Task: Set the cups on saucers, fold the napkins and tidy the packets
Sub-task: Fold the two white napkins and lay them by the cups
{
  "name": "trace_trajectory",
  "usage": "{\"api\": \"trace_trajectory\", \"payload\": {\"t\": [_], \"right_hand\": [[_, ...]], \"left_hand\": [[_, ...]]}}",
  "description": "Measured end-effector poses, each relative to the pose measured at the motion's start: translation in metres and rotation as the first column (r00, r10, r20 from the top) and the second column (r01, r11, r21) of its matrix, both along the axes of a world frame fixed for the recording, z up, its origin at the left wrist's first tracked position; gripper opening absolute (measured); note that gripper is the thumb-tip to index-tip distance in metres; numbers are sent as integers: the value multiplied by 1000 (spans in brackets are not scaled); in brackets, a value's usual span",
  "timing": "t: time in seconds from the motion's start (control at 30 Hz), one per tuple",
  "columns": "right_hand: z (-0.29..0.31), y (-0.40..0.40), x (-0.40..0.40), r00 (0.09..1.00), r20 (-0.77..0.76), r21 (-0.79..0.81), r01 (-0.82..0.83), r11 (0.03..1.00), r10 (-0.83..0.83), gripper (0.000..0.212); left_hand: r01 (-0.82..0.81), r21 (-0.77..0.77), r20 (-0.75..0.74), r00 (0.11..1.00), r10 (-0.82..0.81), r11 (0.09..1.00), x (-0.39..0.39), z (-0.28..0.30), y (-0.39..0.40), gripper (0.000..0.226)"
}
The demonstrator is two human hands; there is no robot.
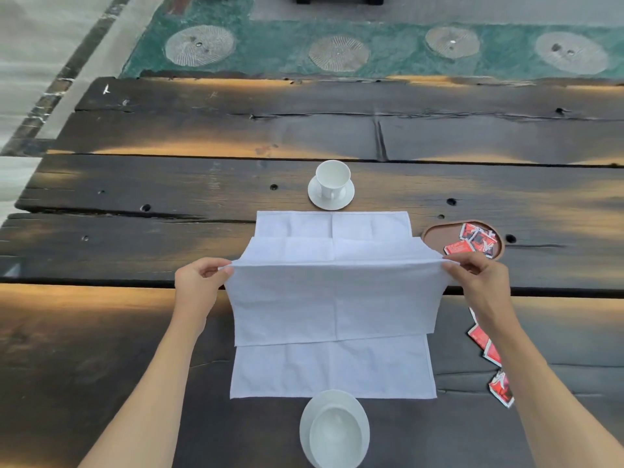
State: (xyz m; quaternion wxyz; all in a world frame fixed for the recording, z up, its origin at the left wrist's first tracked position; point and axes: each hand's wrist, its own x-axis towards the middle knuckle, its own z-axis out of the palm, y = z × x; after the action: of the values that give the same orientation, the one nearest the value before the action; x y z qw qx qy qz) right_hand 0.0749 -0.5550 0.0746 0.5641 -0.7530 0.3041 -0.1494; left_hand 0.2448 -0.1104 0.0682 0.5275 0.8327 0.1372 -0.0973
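Observation:
A white napkin (334, 298) is lifted off the dark wooden table, folded over along its top edge. My left hand (199, 282) pinches its left corner and my right hand (479, 278) pinches its right corner. Beneath it another white napkin (331, 369) lies flat, and a third (332, 224) lies flat farther back. A white cup (332, 179) stands on a saucer (315, 194) behind the napkins. A second cup (336, 434) sits on its saucer (307, 420) at the near edge. Several red packets (479, 241) lie in a brown oval tray (435, 234).
More red packets (489, 349) lie loose on the table to the right of the napkins, near my right forearm. The table (135, 251) is made of rough dark planks with gaps and holes. Beyond its far edge is a green floor with round stone discs.

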Motion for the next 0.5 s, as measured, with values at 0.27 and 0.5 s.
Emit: {"api": "trace_trajectory", "payload": {"t": [0.27,0.5], "right_hand": [[60,3,-6,994,84,30,-68,997,66,16],[121,3,-7,967,249,41,-72,997,59,15]], "left_hand": [[72,-62,86,994,-67,995,-5,53,5,14],[114,-121,245,966,-82,986,-10,110,11,15]]}}
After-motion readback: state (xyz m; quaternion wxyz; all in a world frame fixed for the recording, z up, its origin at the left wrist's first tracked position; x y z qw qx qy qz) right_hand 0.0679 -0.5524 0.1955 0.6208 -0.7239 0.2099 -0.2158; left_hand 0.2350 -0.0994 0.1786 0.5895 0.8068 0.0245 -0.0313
